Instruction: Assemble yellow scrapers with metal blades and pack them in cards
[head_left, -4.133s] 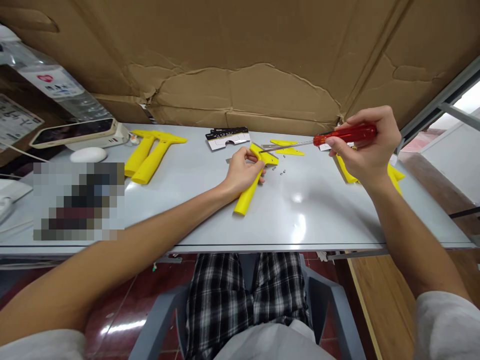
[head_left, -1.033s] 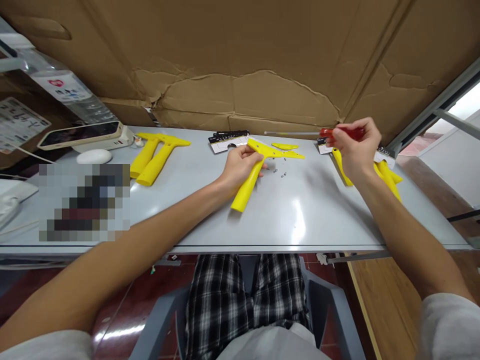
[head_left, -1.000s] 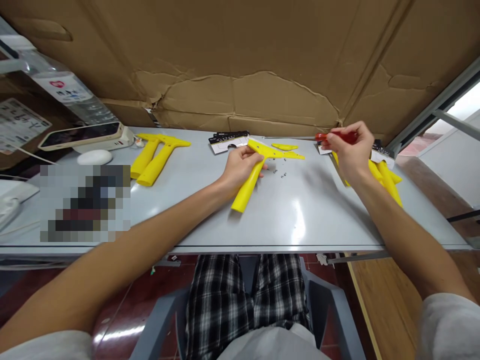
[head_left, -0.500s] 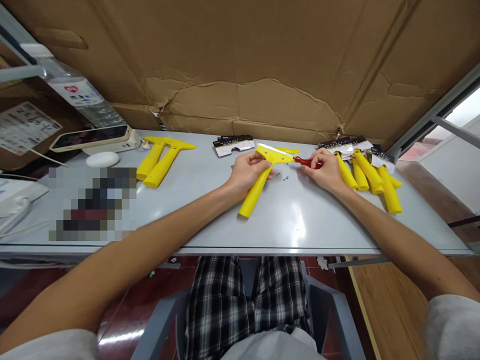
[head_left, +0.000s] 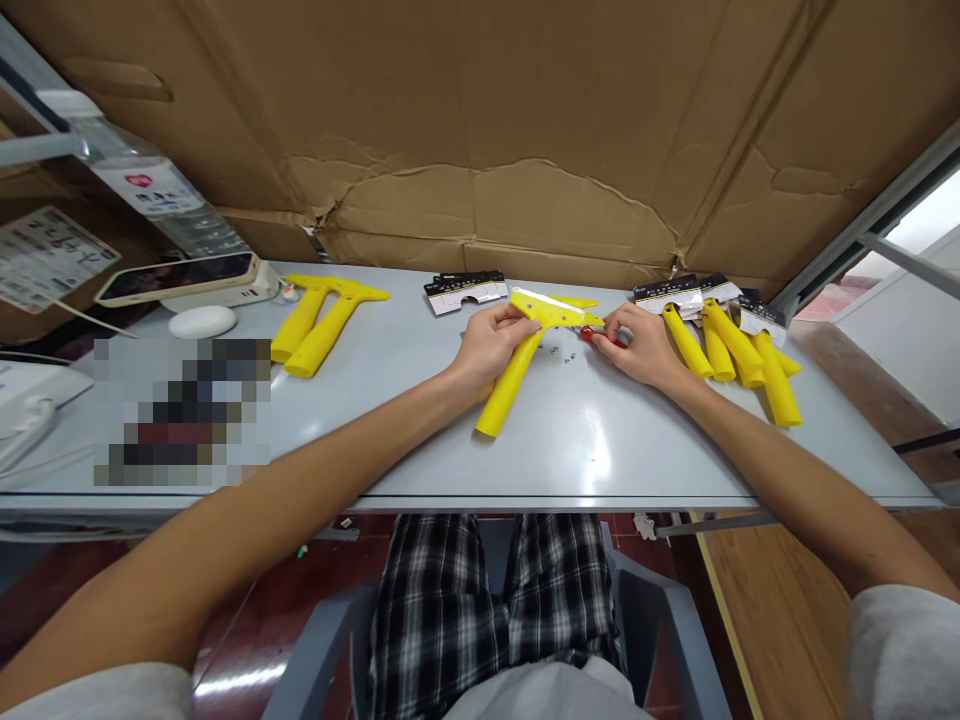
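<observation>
My left hand (head_left: 489, 348) is closed around the neck of a yellow T-shaped scraper (head_left: 513, 384), whose hollow handle points toward me and whose wide head lies away. My right hand (head_left: 643, 345) grips a screwdriver by its red handle (head_left: 587, 334), just under the right end of the scraper's head. The screwdriver's tip is too small to make out. Several small screws or nuts (head_left: 570, 357) lie on the table below the head. Another yellow piece (head_left: 581, 302) shows behind the scraper.
On the grey table (head_left: 420, 455), several yellow scrapers (head_left: 739, 345) with black-and-white cards (head_left: 669, 293) lie right. Two yellow scrapers (head_left: 322, 330) lie left, near a phone (head_left: 180, 277) and a bottle (head_left: 150, 180). More cards (head_left: 465, 292) lie at the back, before a cardboard wall (head_left: 480, 120).
My right hand has drawn the screwdriver slightly left and down, from the end of the scraper's head to below it. My left hand and the scraper stay nearly still.
</observation>
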